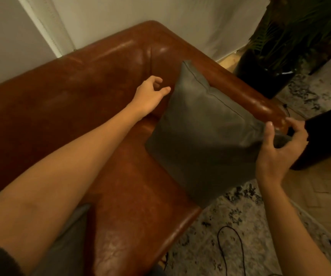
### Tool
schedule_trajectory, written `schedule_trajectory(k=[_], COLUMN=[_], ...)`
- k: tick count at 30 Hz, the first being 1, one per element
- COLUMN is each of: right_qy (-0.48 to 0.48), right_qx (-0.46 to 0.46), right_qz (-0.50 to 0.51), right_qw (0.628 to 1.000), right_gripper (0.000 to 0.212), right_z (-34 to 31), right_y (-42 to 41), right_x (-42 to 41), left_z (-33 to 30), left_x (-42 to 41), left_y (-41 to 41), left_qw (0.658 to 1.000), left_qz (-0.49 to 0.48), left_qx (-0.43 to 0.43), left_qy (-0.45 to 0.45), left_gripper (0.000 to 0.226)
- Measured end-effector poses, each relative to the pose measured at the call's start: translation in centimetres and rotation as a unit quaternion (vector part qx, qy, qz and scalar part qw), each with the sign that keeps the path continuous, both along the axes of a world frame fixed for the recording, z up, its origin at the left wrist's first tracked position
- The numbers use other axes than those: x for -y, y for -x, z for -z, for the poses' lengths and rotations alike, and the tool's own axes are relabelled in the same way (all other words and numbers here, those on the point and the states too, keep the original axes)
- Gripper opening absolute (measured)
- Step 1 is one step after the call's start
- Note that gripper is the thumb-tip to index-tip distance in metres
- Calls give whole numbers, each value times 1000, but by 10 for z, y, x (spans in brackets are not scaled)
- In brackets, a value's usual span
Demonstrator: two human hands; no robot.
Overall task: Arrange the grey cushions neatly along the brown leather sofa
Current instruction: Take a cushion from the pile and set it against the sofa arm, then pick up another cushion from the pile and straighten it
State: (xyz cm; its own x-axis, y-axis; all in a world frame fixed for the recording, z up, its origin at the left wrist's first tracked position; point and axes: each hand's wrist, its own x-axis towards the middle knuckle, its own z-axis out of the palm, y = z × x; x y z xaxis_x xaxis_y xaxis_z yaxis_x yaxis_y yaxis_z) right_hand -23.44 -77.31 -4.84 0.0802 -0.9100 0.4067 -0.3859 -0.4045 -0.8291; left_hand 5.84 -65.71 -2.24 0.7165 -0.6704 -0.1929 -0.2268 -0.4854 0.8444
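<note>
A grey cushion (204, 132) stands on edge at the right end of the brown leather sofa (77, 96), leaning against the armrest. My right hand (280, 148) pinches the cushion's near right corner between thumb and fingers. My left hand (150, 92) hovers by the cushion's far left edge, fingers loosely curled and apart, holding nothing; whether it touches the cushion is unclear. A second grey cushion (71, 244) lies on the seat under my left forearm, mostly hidden.
A potted plant (276, 46) in a dark pot stands beyond the armrest. A dark round object (324, 136) sits on the floor to the right. A patterned rug (230, 226) with a black cable (228, 248) lies before the sofa. Wall and curtain are behind.
</note>
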Motion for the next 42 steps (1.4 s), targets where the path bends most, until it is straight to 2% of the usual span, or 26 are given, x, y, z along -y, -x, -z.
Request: schedule_trajectory(k=[8,13,20,27,30,34,36,39,42], right_qy=[23,-48,-117,-165,-215,-313,-366,-395,-396], right_qx=[-27,-44,-99,-138,-162,-169,-174,-165,-154], right_qz=[-177,-295,-457,-589,-625,-651,-656,-639,-628], right_qw=[984,953,876,779,732,671,637,639,652], right_gripper=[24,15,25,21,14,13,24,39,48], right_z=[-17,-5,31,55,63,76,77,76,75], right_y=[-96,-145,-179,-193,-194,-191,-186,-180,-181], right_x=[-113,-216,-372,-515,-571,-634,-658,-678,-683], left_z=[-29,-32,-10,11,26,56,70,84,95], left_x=[-170,-309,-486,-626,-674,-717,-729,-740,-750], left_y=[-4,3,30,73,91,114,122,131,137], left_qw=[997,993,970,928,907,885,885,895,914], left_qz=[-21,-102,-241,-361,-392,-415,-398,-375,-323], left_qx=[68,53,16,53,85,112,135,107,110], left_qy=[-6,-18,-37,-75,-125,-178,-201,-218,-219], left_gripper=[22,18,13,18,20,35,49,60,87])
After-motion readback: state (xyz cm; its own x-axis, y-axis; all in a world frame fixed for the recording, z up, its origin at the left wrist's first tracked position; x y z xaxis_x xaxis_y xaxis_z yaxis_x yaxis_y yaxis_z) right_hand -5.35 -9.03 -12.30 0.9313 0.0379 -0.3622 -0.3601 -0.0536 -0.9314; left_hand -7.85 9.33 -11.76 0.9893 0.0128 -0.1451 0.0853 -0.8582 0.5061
